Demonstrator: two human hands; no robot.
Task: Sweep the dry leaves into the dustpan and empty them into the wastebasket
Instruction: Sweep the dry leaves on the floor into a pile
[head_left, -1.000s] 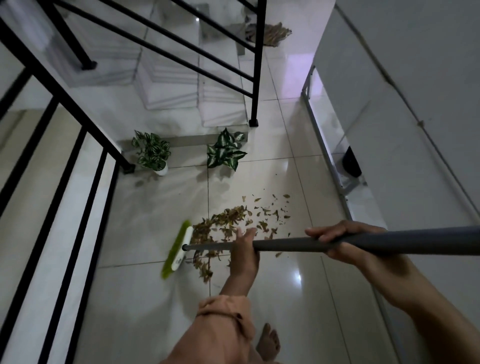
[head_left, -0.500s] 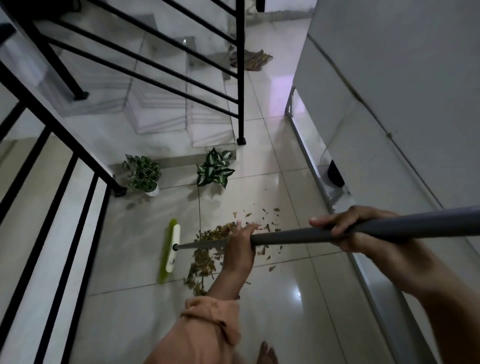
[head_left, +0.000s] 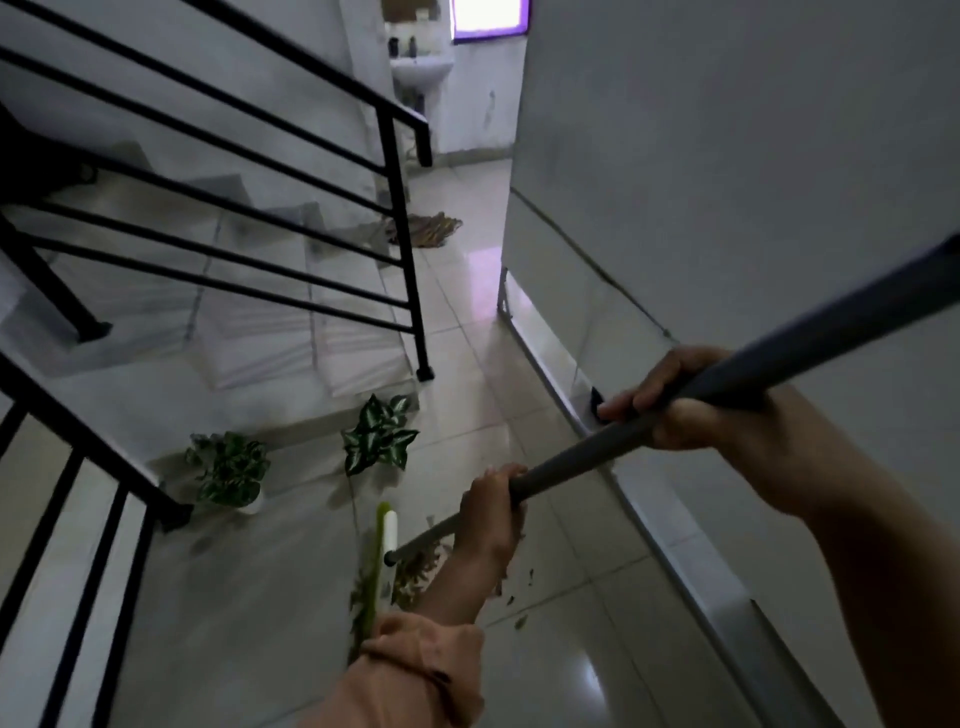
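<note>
A broom with a grey handle (head_left: 753, 374) and a white head with green bristles (head_left: 382, 561) rests on the tiled floor. My left hand (head_left: 491, 512) grips the handle low down, just above the head. My right hand (head_left: 696, 400) grips it higher up, on the right. Dry brown leaves (head_left: 415, 569) lie in a pile on the floor to the right of the broom head, partly hidden behind my left wrist and its orange sleeve. No dustpan or wastebasket shows in this view.
Two small potted plants (head_left: 228, 473) (head_left: 379, 434) stand by the bottom stair step. Black stair railings (head_left: 405, 249) run on the left. A white wall with a metal floor rail (head_left: 550, 374) bounds the right. A brown mat (head_left: 431, 228) lies down the hallway.
The view has tilted up toward the hallway. The broom head has swept toward me, pulling the leaves into a tighter pile near my left arm. Both hands keep their grip.
</note>
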